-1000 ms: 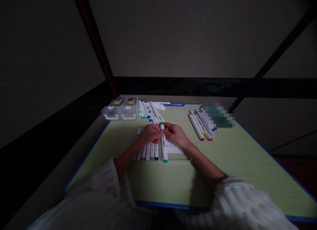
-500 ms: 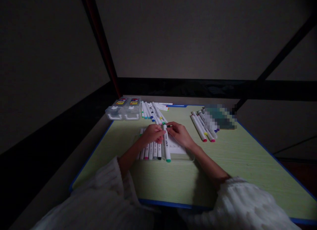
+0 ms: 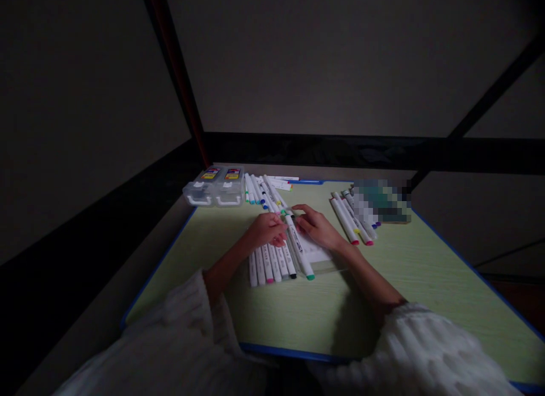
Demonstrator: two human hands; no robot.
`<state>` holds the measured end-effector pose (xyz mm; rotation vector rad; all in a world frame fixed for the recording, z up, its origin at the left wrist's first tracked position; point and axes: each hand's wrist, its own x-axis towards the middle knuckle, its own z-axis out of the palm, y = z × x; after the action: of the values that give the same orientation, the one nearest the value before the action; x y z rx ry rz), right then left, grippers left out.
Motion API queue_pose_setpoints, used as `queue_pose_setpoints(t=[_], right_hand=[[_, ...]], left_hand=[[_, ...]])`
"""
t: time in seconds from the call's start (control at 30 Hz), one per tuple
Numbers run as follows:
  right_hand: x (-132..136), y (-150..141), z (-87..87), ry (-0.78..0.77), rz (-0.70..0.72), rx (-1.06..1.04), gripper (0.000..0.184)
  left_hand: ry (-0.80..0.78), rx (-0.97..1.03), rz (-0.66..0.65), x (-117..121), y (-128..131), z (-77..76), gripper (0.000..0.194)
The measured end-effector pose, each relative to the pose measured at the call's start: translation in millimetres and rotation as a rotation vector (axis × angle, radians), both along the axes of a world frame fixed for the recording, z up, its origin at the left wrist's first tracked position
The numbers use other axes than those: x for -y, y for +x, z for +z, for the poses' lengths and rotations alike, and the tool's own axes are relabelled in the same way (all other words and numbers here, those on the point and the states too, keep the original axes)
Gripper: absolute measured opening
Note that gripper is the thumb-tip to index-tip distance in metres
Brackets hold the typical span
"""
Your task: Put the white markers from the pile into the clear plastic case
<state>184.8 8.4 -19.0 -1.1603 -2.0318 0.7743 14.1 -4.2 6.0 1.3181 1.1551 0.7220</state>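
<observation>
My left hand [image 3: 269, 230] is closed, fingers curled over the upper part of a row of white markers [image 3: 276, 265]; what it may hold is hidden. Close by its fingertips is a white marker with a green end [image 3: 301, 251], lying slanted beside the row. My right hand [image 3: 317, 226] is on the far right side of that marker, index finger stretched out and thumb apart from it, with nothing visible in its grasp. Under the right hand lie a white paper [image 3: 317, 253] and a clear plastic tray [image 3: 332, 266].
Two clear cases with white handles [image 3: 213, 186] stand at the back left. Loose markers [image 3: 266, 194] lie beside them. More markers [image 3: 351, 220] lie at the right, near a blurred-out greenish object [image 3: 383, 201]. The table [image 3: 293, 316] has a blue edge.
The tray with its row of markers has turned and shifted right. The green-ended marker now slants, its near end further right. My right hand has moved slightly right, its index finger straighter.
</observation>
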Motion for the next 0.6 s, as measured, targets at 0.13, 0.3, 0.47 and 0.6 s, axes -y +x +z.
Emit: queue_pose_setpoints(t=[0.13, 0.3, 0.47, 0.6], right_hand=[[-4, 7, -0.3, 0.006, 0.059, -0.013, 0.032], [-6, 11, -1.2, 0.022, 0.094, -0.007, 0.032], [-4, 13, 1.8, 0.076, 0.085, 0.046, 0.031], [6, 18, 11.8, 0.184, 0.039, 0.137, 0.031]], left_hand=[[0.005, 0.001, -0.017, 2, 2, -0.1, 0.012], [0.014, 0.005, -0.044, 1, 3, -4.2, 0.011], [0.026, 0.021, -0.053, 1, 3, -4.7, 0.011], [0.047, 0.015, -0.060, 3, 4, -4.1, 0.011]])
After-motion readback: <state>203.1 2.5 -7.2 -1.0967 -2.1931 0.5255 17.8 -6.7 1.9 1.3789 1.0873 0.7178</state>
